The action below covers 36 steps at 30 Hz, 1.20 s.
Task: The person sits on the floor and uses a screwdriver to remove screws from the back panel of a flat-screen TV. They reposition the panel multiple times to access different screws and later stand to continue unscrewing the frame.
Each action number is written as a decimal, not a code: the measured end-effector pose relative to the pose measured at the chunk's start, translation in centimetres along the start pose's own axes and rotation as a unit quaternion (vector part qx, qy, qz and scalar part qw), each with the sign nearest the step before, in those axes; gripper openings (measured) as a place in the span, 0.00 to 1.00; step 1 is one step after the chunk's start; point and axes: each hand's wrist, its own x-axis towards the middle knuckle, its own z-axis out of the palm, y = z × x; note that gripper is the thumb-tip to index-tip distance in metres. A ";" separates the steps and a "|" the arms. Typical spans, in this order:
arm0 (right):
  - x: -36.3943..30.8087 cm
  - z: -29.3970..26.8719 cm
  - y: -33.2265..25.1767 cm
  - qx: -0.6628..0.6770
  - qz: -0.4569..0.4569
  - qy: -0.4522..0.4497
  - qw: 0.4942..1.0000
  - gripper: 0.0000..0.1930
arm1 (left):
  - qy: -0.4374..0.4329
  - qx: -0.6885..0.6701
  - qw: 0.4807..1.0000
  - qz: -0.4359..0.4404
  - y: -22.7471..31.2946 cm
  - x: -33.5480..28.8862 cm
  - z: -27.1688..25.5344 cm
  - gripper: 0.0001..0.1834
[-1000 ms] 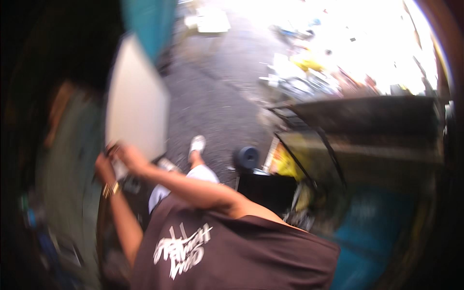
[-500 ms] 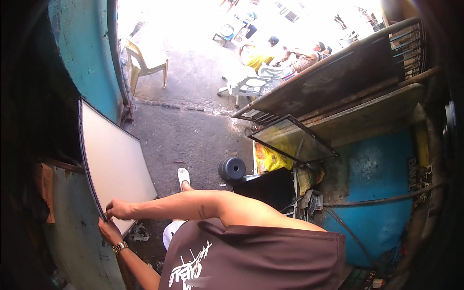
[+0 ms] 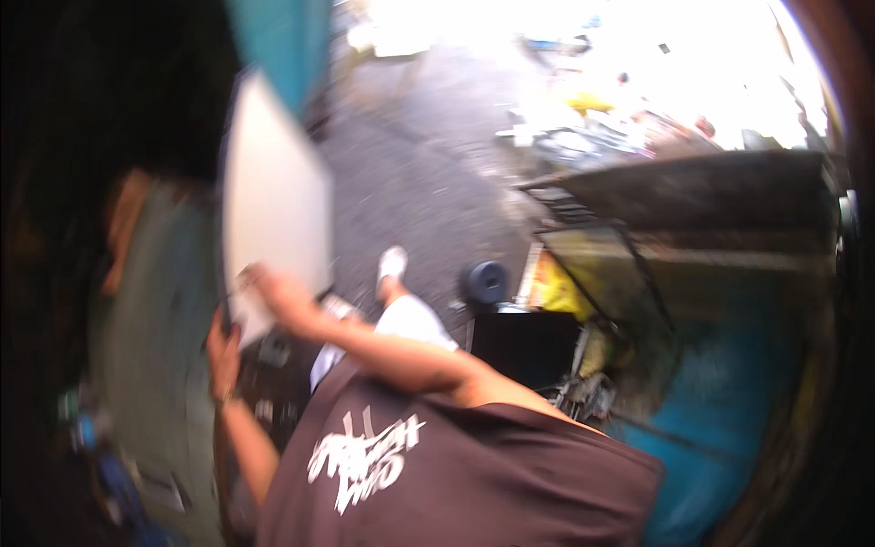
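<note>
A large white flat panel (image 3: 278, 173) with a thin dark frame stands tilted on my left. My left hand (image 3: 221, 357), with a watch at the wrist, grips its lower corner by the dark edge. My right hand (image 3: 278, 294) is in front of the panel's lower part, just above the left one. Its fingers are drawn together, and a small thing seems to show at their tips, too blurred to name. Motion smears both hands and the panel.
A dark round weight-like object (image 3: 486, 283) sits on the floor near my white shoe (image 3: 393, 263). To the right are a black flat screen (image 3: 524, 351), a yellow bag (image 3: 558, 287) and a glass-paned frame (image 3: 606, 264). A greenish board (image 3: 159, 365) stands at left.
The view has swung, so everything sits further right. My right hand has come off the panel's dark edge and is in front of its white face; my left hand keeps hold of the corner.
</note>
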 end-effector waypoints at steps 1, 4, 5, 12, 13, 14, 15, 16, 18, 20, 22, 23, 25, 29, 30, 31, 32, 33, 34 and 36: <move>-0.4 -0.5 0.4 -0.090 -0.004 -0.086 0.992 0.18 | -0.014 -0.039 0.999 0.029 -0.4 -0.6 0.0 0.30; -1.0 -0.9 -0.4 0.076 -0.012 -0.008 0.997 0.21 | -0.020 -0.052 0.995 0.085 -0.4 -0.9 0.3 0.30; -0.9 -1.0 -1.0 0.100 -0.016 -0.001 0.995 0.20 | -0.002 0.003 0.997 0.072 0.0 -0.8 0.2 0.30; -1.2 -1.8 -4.7 0.130 0.000 0.026 0.991 0.18 | 0.064 0.148 0.981 0.109 3.5 -0.6 0.8 0.35; -1.2 -1.6 -4.6 0.120 -0.012 0.043 0.992 0.17 | 0.072 0.151 0.977 0.134 3.7 -0.5 0.8 0.34; -1.3 -1.5 -4.3 0.122 0.004 0.033 0.992 0.16 | 0.077 0.155 0.975 0.141 3.9 -0.5 0.7 0.33; -1.2 -1.3 -4.0 0.118 0.043 0.018 0.992 0.16 | 0.086 0.160 0.972 0.151 3.9 -0.3 0.6 0.32; -1.2 -1.0 -3.7 0.108 0.049 0.026 0.993 0.16 | 0.086 0.171 0.967 0.169 3.8 -0.1 0.6 0.32; -1.5 -0.5 -3.0 0.145 0.008 0.040 0.989 0.17 | 0.119 0.197 0.951 0.208 3.5 0.3 0.4 0.31; -1.4 -0.2 -2.7 0.156 -0.034 0.076 0.984 0.19 | 0.142 0.204 0.934 0.258 3.0 0.5 0.8 0.27; -1.4 -0.5 -2.6 0.119 0.008 0.084 0.989 0.17 | 0.179 0.204 0.919 0.286 2.7 1.0 1.4 0.18; -1.4 -0.9 -2.6 0.105 -0.018 0.077 0.991 0.16 | 0.214 0.212 0.900 0.317 2.6 1.1 1.6 0.13; -1.0 -0.9 -3.0 0.162 -0.029 0.061 0.984 0.13 | 0.260 0.239 0.881 0.315 2.4 1.2 2.0 0.08; -0.4 -1.2 -3.8 0.137 0.108 0.041 0.984 0.13 | 0.277 0.239 0.881 0.300 2.0 1.7 2.6 0.05; -0.5 -1.2 -4.0 0.124 0.058 0.049 0.989 0.16 | 0.275 0.231 0.889 0.286 1.9 1.7 2.9 0.05; -0.8 -1.2 -4.2 0.166 0.016 0.037 0.985 0.17 | 0.292 0.222 0.884 0.291 1.9 1.7 3.0 0.06; -1.1 -1.1 -4.3 0.208 -0.011 0.024 0.978 0.18 | 0.289 0.217 0.889 0.280 1.9 1.6 3.3 0.07; -1.5 -1.3 -4.3 0.205 0.046 0.032 0.977 0.18 | 0.306 0.215 0.880 0.293 1.9 1.4 3.3 0.08; -1.6 -1.4 -4.3 0.207 0.089 0.036 0.974 0.18 | 0.293 0.218 0.888 0.280 1.9 1.5 3.3 0.10; -2.0 -1.8 -3.7 0.102 0.069 0.036 0.992 0.16 | 0.295 0.187 0.892 0.288 1.8 1.3 3.6 0.14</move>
